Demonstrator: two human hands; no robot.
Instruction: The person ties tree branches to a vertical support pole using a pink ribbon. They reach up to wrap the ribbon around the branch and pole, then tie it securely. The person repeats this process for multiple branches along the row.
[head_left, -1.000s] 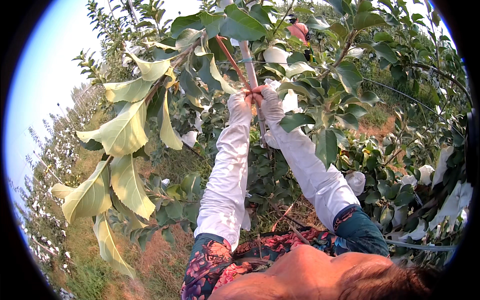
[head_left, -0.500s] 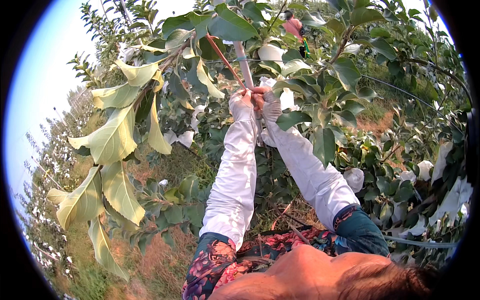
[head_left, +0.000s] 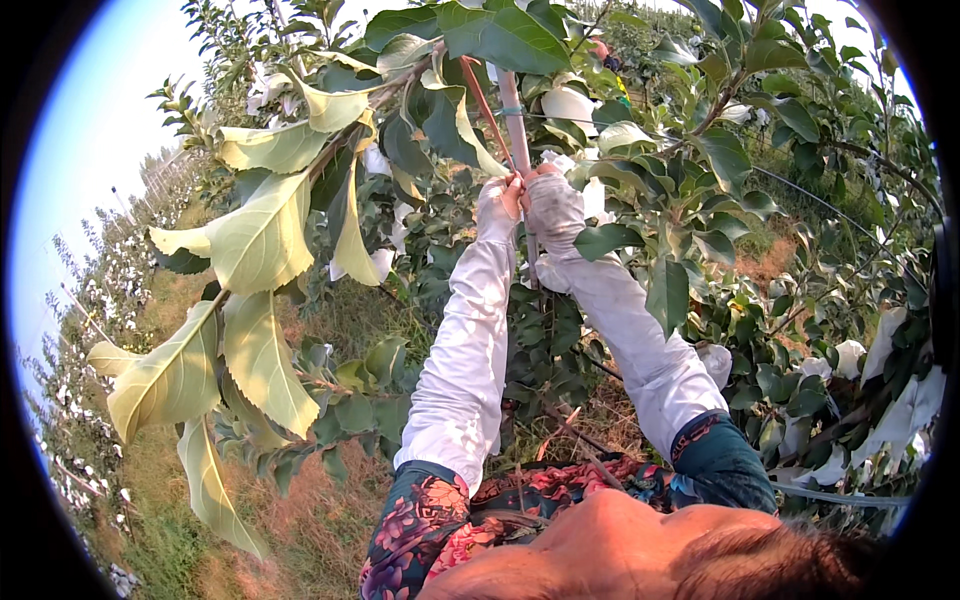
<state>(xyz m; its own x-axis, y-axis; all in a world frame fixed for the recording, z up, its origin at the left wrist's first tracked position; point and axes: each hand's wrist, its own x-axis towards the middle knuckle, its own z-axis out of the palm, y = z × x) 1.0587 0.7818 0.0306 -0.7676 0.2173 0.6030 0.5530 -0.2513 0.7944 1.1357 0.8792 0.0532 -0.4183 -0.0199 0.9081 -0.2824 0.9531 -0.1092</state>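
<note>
A pale upright pole (head_left: 513, 120) stands between leafy branches in front of me. A reddish-brown strip (head_left: 485, 107) slants down from a bent leafy branch (head_left: 385, 90) to the pole. My left hand (head_left: 499, 207) is closed, its fingertips pinching the strip's lower end against the pole's left side. My right hand (head_left: 553, 205) is closed at the pole's right side, close beside the left. Its fingers are curled, and what they hold is hidden. White sleeves cover both forearms and reach over the backs of the hands.
Large yellow-green leaves (head_left: 262, 235) hang from the branch at the left. White bags (head_left: 570, 108) hang among the leaves. A thin wire (head_left: 835, 205) crosses at the right. A person (head_left: 600, 50), partly hidden by leaves, is far off. Dry grass (head_left: 300, 530) covers the ground.
The pole, branch and both hands sit slightly farther right in the picture. My right hand has turned, showing more of its back and less of its fingers. The distant person is more hidden.
</note>
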